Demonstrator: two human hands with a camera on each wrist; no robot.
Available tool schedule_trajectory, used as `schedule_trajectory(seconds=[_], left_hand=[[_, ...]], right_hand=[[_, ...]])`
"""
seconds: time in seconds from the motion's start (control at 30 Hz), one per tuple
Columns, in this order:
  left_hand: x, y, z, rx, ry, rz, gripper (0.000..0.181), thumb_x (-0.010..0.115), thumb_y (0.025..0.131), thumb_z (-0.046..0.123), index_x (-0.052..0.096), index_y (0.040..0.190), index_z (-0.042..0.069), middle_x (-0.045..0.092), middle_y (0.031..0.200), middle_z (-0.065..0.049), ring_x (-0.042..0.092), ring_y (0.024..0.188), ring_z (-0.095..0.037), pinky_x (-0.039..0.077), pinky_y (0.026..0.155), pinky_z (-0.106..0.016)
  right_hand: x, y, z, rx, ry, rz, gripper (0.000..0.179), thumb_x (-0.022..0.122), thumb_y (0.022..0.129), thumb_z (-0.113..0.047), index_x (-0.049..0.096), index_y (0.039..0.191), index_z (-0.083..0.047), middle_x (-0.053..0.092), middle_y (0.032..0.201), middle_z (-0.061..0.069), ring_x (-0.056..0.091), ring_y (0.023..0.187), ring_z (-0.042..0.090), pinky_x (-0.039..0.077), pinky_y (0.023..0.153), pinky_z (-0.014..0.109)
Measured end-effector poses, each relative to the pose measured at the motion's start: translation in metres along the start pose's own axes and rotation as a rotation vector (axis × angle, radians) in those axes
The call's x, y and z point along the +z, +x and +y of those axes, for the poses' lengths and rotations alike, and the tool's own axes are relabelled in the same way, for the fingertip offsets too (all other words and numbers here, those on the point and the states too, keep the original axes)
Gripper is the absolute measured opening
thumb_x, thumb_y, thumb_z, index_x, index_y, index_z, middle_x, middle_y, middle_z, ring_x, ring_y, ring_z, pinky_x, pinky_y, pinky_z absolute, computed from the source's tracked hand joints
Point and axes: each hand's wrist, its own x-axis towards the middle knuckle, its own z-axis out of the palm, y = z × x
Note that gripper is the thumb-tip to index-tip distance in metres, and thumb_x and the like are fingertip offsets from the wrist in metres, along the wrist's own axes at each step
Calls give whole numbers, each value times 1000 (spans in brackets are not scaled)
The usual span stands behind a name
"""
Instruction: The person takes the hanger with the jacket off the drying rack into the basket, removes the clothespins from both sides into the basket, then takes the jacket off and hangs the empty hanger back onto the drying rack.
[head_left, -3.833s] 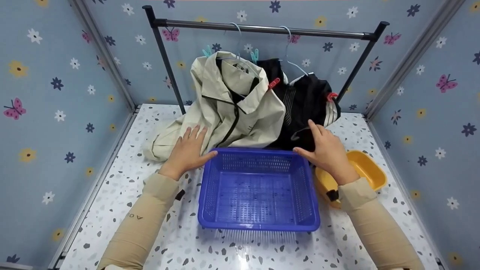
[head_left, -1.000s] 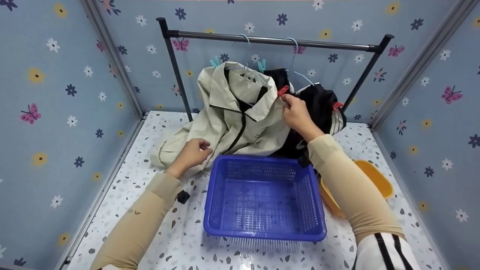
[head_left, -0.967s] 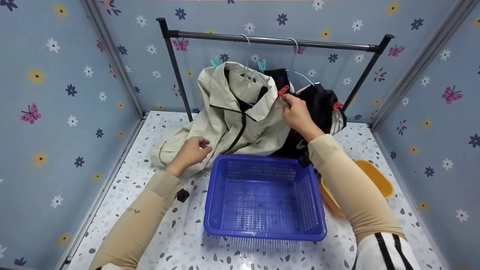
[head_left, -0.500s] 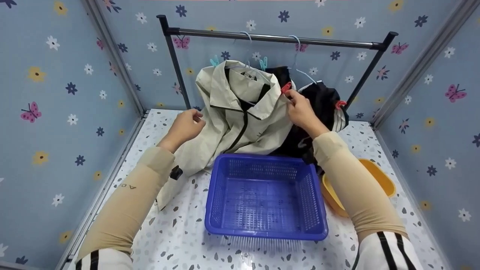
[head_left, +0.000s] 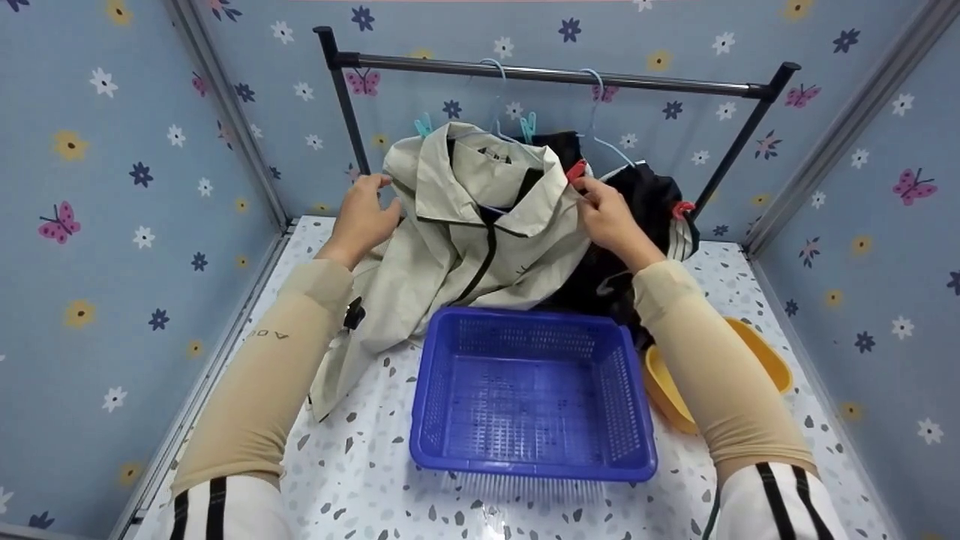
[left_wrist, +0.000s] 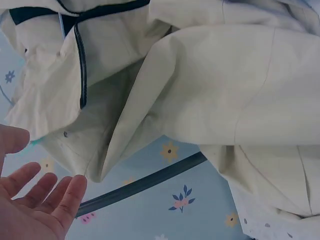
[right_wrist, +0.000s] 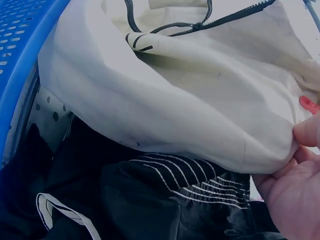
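Centre: the pale jacket [head_left: 450, 251] is already hanging from the rail [head_left: 555, 73], its red peg [head_left: 576, 171] still clipping it, while the right hand [head_left: 611, 219] is pinching it beside that peg and, left of centre, the left hand [head_left: 361, 219], loosely parted, is holding nothing.

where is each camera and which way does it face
Head: head-worn, facing forward and down at the beige jacket and blue basket; left hand, right hand and forearms show.
Left wrist: worn there, facing the jacket, flowered wall behind; left hand shows.
Right wrist: worn there, facing the jacket and black garment; right hand shows.
Head and right wrist share the red clothespin.
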Motion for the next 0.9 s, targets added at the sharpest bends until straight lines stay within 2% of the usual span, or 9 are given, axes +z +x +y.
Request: schedule_trajectory(seconds=[0.17, 0.37, 0.5, 0.6, 0.67, 0.77, 0.83, 0.9], left_hand=[[-2, 18, 2, -3, -4, 13, 60, 51, 117, 26, 42, 170, -2, 41, 178, -23, 36, 170, -41, 31, 141, -56], [-2, 34, 7, 20, 56, 3, 58, 44, 119, 22, 37, 174, 2, 35, 183, -20, 30, 174, -40, 23, 145, -56], [-1, 45, 12, 23, 104, -44, 60, 38, 119, 19, 29, 177, 5, 26, 188, -17, 22, 177, -38, 14, 146, -60], [-3, 51, 17, 15, 154, -88, 63, 35, 119, 19, 22, 180, 6, 17, 191, -16, 13, 179, -36, 8, 146, -64], [-6, 55, 22, 0, 187, -125, 65, 33, 119, 20, 16, 181, 7, 11, 192, -15, 6, 180, -35, 5, 145, -66], [-9, 60, 29, -25, 229, -183, 68, 28, 118, 19, 8, 182, 9, 3, 193, -12, -3, 180, -34, 2, 145, -67], [-11, 64, 31, -38, 254, -215, 70, 26, 116, 19, 6, 182, 9, 2, 193, -12, -7, 180, -34, 1, 145, -67], [-11, 67, 32, -48, 275, -237, 71, 26, 114, 17, 8, 182, 9, 4, 192, -12, -8, 180, -35, 2, 144, -68]], right_hand=[[-2, 2, 4, -25, 48, -19, 34, 51, 102, 1, 68, 131, 9, 68, 91, 9, 54, 77, 6, 43, 73, 20], [-5, 2, 3, -37, 122, -64, 34, 51, 102, 5, 67, 130, 13, 60, 81, -2, 50, 66, -1, 41, 64, 18], [-7, 2, 5, -27, 146, -88, 37, 52, 104, 5, 65, 137, 14, 63, 85, 0, 51, 67, 0, 42, 64, 17], [-9, 3, 7, -32, 153, -100, 37, 52, 105, 5, 65, 139, 14, 71, 98, 15, 55, 74, 0, 45, 69, 17], [-9, 4, 9, -42, 163, -109, 36, 53, 105, 5, 66, 137, 14, 72, 102, 19, 56, 76, 0, 46, 70, 17], [-9, 5, 10, -66, 182, -115, 34, 53, 104, 7, 67, 133, 14, 72, 98, 14, 57, 76, -1, 46, 69, 17], [-9, 6, 10, -79, 198, -115, 31, 54, 103, 7, 69, 130, 14, 69, 92, 4, 57, 74, 0, 46, 68, 17], [-10, 6, 9, -87, 205, -116, 31, 55, 103, 8, 69, 131, 14, 70, 92, 2, 58, 74, 0, 47, 68, 17]])
